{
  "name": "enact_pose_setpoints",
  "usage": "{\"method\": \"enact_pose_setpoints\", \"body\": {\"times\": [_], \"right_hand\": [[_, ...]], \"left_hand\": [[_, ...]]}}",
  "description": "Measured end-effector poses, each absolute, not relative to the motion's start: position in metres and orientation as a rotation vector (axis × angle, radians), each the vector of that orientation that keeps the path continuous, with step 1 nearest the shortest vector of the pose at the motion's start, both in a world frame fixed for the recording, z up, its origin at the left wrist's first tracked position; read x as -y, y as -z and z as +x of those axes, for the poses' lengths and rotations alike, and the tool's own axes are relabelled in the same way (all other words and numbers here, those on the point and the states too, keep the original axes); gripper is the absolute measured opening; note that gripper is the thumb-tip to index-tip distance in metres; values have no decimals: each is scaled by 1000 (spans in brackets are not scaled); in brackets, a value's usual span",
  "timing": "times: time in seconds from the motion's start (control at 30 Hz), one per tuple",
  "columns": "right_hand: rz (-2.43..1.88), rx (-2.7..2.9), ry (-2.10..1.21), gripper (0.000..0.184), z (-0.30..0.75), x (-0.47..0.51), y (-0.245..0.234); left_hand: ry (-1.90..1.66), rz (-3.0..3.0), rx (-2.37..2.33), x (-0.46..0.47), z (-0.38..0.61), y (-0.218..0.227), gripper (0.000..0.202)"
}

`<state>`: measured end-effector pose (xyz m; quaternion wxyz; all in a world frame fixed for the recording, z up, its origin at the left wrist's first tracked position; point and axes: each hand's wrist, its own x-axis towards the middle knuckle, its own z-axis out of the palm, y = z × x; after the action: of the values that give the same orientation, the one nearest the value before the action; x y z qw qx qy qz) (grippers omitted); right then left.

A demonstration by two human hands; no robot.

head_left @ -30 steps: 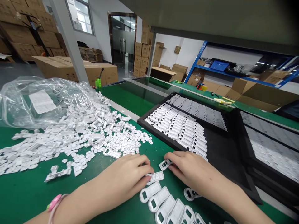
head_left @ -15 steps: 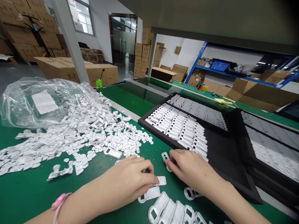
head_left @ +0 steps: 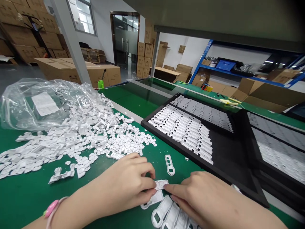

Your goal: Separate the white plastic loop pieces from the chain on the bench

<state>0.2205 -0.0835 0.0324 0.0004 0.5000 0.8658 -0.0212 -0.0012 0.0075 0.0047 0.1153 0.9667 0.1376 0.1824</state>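
Observation:
My left hand (head_left: 133,183) pinches a small white plastic housing (head_left: 161,184) by its left end. The extended index finger of my right hand (head_left: 202,197) touches that housing's right end, its thumb apart and lower. Just beneath lies another white housing (head_left: 153,199), partly under my left fingers. A row of overlapping white housings (head_left: 163,210) with square windows sits at the front, partly covered by my right hand. A white cover plate with holes (head_left: 169,165) lies alone beyond the hands. One more white housing (head_left: 114,155) rests beyond my left hand.
Loose white parts (head_left: 90,133) spill from a clear plastic bag (head_left: 21,105) on the left. At right, a black tray (head_left: 224,152) holds rows of white pieces (head_left: 183,130), beside a second filled tray (head_left: 281,152). A metal post (head_left: 73,41) stands at the table's far side.
My right hand has let go of the cover plate with holes, which stays on the table. It has moved down and left to the housing in my left hand.

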Motion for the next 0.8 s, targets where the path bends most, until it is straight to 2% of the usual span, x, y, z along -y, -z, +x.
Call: {"method": "enact_pose_setpoints", "body": {"times": [0.27,0.5,0.8], "right_hand": [[1410,-2738,-242,12,217,89,-8],[1396,-2920,-463,44,220,89,4],[1393,-2771,-339,28,214,92,11]], "left_hand": [[-546,2887,-345,-8,-2,3,6],[-533,2909,-399,-6,-3,5,9],[-533,2940,-430,-4,0,11,20]]}}
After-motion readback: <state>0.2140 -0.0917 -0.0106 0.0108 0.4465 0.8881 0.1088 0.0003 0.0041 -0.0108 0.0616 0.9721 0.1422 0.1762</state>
